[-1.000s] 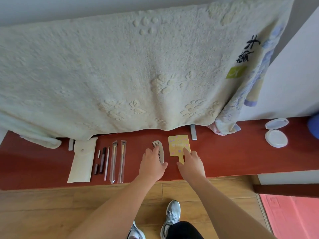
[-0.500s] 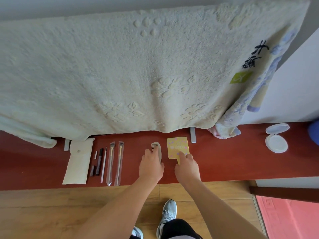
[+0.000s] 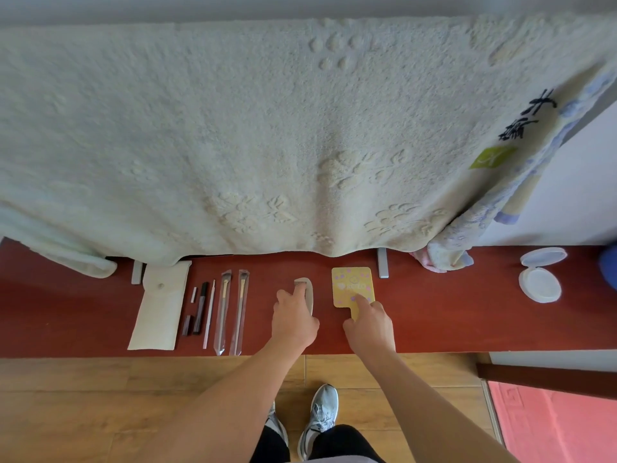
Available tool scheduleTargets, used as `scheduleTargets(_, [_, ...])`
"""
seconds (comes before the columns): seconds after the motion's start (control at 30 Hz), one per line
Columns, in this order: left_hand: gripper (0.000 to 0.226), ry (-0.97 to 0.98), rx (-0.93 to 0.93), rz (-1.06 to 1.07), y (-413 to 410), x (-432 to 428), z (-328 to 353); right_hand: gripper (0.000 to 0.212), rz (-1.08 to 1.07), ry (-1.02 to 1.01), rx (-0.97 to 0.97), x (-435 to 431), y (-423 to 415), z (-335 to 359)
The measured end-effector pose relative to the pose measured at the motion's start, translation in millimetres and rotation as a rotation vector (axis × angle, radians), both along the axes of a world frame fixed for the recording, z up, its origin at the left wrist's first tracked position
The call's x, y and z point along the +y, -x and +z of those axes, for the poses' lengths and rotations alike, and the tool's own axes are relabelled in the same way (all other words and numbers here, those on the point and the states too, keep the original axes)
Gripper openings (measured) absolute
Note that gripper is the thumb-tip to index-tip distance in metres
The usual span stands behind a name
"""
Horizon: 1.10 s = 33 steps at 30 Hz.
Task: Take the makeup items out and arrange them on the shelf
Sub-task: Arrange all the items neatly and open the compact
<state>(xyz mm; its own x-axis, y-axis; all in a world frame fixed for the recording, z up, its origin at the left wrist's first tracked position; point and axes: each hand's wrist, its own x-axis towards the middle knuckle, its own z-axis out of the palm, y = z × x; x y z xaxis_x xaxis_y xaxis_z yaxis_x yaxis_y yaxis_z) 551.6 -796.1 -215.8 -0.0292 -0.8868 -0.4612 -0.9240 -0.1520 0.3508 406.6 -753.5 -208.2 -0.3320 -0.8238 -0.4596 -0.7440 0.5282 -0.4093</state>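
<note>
The left hand (image 3: 293, 317) is resting its fingers on the pale comb (image 3: 306, 289) (whether the thumb is pinching it, I cannot tell), while the right hand (image 3: 369, 325) is pressing one straight forefinger on the yellow hand mirror (image 3: 350, 284), likely nudging both square with the row. Both items are lying flat on the red shelf (image 3: 450, 315), right of the brushes (image 3: 225, 312) and pouch (image 3: 160, 305) – open room is lying rightwards toward the white compact (image 3: 539, 284), the front edge running just under the wrists

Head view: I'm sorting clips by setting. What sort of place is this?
Probably a room at home: a large towel hangs behind a red-brown shelf laid with makeup brushes, over a wooden floor with a pink mat.
</note>
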Motion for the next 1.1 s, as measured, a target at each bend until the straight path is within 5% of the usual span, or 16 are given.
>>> scheduleTargets(1.1, [0.064,0.039,-0.039,0.050,-76,-5,5,0.057,0.086,-0.012,-0.027,-15,-89,0])
